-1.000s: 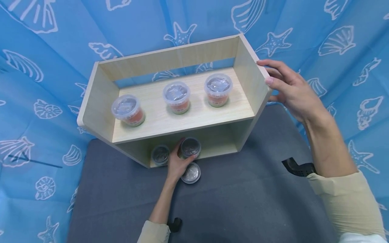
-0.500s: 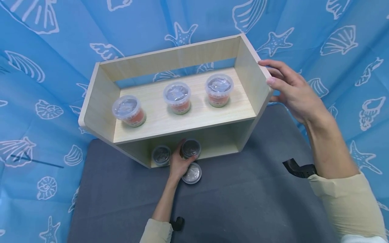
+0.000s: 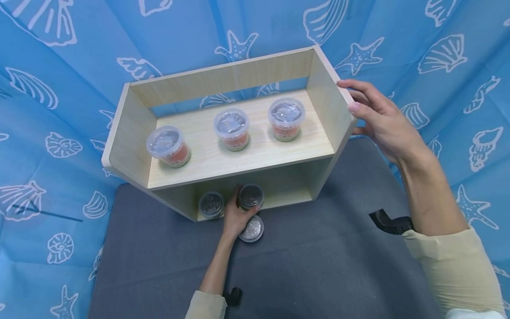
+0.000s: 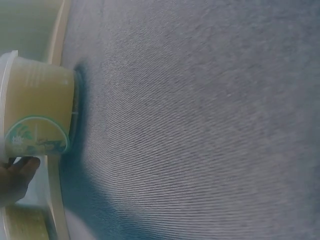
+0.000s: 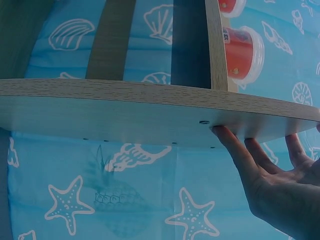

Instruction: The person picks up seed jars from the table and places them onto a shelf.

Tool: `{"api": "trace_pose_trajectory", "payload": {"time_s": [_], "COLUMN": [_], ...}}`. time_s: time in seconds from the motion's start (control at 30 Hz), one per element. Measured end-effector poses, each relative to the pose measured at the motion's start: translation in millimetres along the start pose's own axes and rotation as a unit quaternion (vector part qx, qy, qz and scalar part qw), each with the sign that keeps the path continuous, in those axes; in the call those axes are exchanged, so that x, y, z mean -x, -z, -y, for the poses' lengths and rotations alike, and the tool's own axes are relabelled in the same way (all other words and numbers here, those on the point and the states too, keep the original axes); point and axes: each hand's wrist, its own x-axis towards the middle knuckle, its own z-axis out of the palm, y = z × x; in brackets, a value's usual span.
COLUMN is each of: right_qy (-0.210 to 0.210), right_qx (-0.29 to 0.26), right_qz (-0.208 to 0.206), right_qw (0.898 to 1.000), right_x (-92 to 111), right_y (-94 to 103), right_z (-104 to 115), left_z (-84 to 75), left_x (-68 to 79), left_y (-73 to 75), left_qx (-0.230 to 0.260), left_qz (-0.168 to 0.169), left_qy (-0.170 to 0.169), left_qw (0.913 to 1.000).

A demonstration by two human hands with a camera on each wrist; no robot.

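Observation:
My left hand (image 3: 235,218) grips a lidded plastic tub (image 3: 251,196) at the lower compartment's front, with the thumb across its near side. Just in front of the hand is another lidded tub (image 3: 253,229), partly covered by it. To the hand's left, a third tub (image 3: 211,204) stands in the lower compartment. In the left wrist view, a tub with yellow contents and a green-edged label (image 4: 40,110) has my left fingers (image 4: 22,172) right at its side. My right hand (image 3: 384,117) rests its fingertips against the outer side panel of the wooden shelf (image 3: 239,164).
Three lidded tubs with orange-red contents stand on the upper board: a left tub (image 3: 169,146), a middle tub (image 3: 232,128) and a right tub (image 3: 286,118). A dark grey cloth (image 3: 318,257) covers the table. Behind the shelf hangs a blue shell-patterned curtain (image 3: 275,26).
My left hand and the tub in its grip have come very slightly toward the front. My right hand stays against the side panel, and the upper tubs have not moved.

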Motion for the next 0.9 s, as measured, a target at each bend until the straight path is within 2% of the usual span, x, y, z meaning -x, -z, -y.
{"api": "trace_pose_trajectory", "payload": {"time_s": [0.07,0.43,0.53,0.7,0.9], "right_qy": [0.001,-0.008,-0.012,-0.013,-0.013], "right_qx": [0.004,0.001,-0.005,-0.003,-0.002], "right_qz": [0.001,-0.004,-0.005,-0.004,-0.007], "right_qw": [1.0,1.0,1.0,1.0,1.0], "right_x": [0.2,0.0,0.2,0.8,0.6], "right_y": [-0.1,-0.8,-1.0,-1.4,-2.5], "right_z": [-0.1,1.0,1.0,0.5,0.4], "left_z": [0.4,-5.3,-16.7,-37.6,-36.7], "left_x": [3.9,30.4,38.3,53.3,65.1], "left_y": [1.0,6.1,11.3,20.9,21.8], "left_qx": [0.004,0.096,0.103,0.104,0.107], "left_qz": [-0.003,-0.025,-0.024,-0.014,-0.001], "left_qy": [-0.005,-0.018,-0.019,0.002,0.011], "left_qw": [1.0,0.9949,0.9942,0.9944,0.9942]}}
